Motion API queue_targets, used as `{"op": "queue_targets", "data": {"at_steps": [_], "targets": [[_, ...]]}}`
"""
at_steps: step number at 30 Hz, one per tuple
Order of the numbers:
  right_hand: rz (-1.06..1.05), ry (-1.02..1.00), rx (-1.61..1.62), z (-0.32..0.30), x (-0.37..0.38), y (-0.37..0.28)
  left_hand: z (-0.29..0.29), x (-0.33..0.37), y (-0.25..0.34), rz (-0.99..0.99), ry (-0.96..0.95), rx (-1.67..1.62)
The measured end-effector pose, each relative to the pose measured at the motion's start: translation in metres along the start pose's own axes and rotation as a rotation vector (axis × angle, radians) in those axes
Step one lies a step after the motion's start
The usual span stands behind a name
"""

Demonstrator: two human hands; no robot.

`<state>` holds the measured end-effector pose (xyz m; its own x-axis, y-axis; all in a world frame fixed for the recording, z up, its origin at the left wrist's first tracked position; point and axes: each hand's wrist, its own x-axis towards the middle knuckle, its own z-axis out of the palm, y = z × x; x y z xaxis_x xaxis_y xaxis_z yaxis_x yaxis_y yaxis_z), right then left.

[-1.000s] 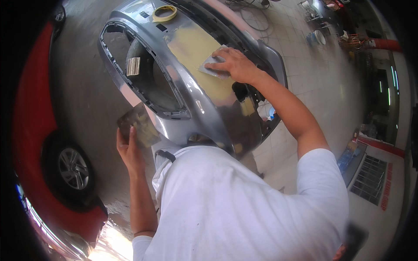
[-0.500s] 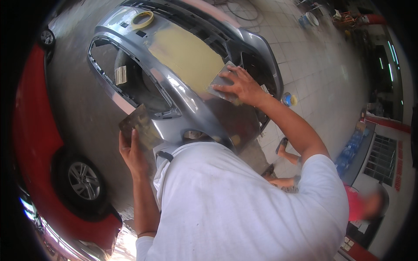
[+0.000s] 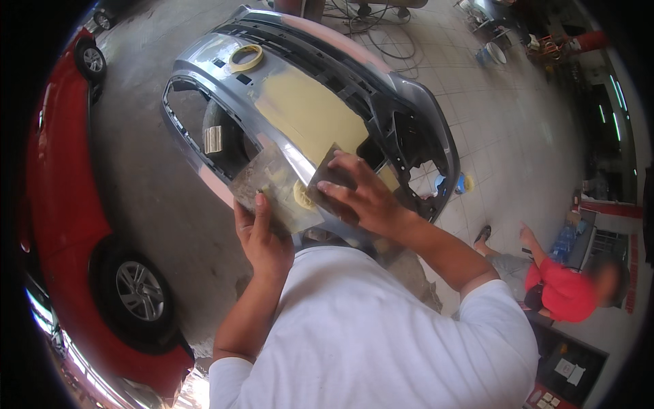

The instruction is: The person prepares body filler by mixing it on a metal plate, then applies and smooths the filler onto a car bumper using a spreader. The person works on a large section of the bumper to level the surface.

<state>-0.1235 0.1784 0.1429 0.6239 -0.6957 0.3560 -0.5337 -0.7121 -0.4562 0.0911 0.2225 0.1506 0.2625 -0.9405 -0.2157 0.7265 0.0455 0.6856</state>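
Observation:
My left hand [image 3: 262, 238] grips a flat, smeared plate [image 3: 262, 174] by its near edge, thumb on top. A small lump of yellow putty [image 3: 303, 195] sits on that plate. In my right hand [image 3: 364, 198] is a thin, dark flat spreader [image 3: 332, 178], pressed under my fingers; its edge is at the plate's right side, by the putty. Beyond both hands lies a grey car bumper [image 3: 276, 126] with a broad yellow putty patch [image 3: 317, 112] across its middle. Whether the spreader touches the plate cannot be made out.
A roll of yellow tape [image 3: 246, 68] rests on the bumper. To the left stands a red car [image 3: 65, 198]. A blue-and-yellow can [image 3: 465, 183] is on the tiled floor beyond the bumper's right end. At the right is a person in a red shirt [image 3: 569, 290].
My right hand has left the putty patch on the bumper and come back toward me with the spreader. My left hand has moved right with the plate, bringing both together.

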Motion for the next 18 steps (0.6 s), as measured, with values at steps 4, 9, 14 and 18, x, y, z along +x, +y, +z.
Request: {"op": "queue_targets", "data": {"at_steps": [4,9,14,18], "targets": [[0.084,-0.262,-0.273,-0.011,0.038,0.067,-0.031,0.007,0.025,0.102,-0.015,0.005],[0.012,-0.337,-0.372,0.025,0.156,0.15,-0.069,0.011,0.037,0.038,0.113,-0.048],[0.02,-0.55,-0.449,0.081,0.252,0.187,-0.097,0.002,0.043,0.009,0.163,-0.058],[-0.011,-0.616,-0.429,0.106,0.276,0.19,-0.103,-0.002,0.047,0.02,0.197,-0.033]]}}
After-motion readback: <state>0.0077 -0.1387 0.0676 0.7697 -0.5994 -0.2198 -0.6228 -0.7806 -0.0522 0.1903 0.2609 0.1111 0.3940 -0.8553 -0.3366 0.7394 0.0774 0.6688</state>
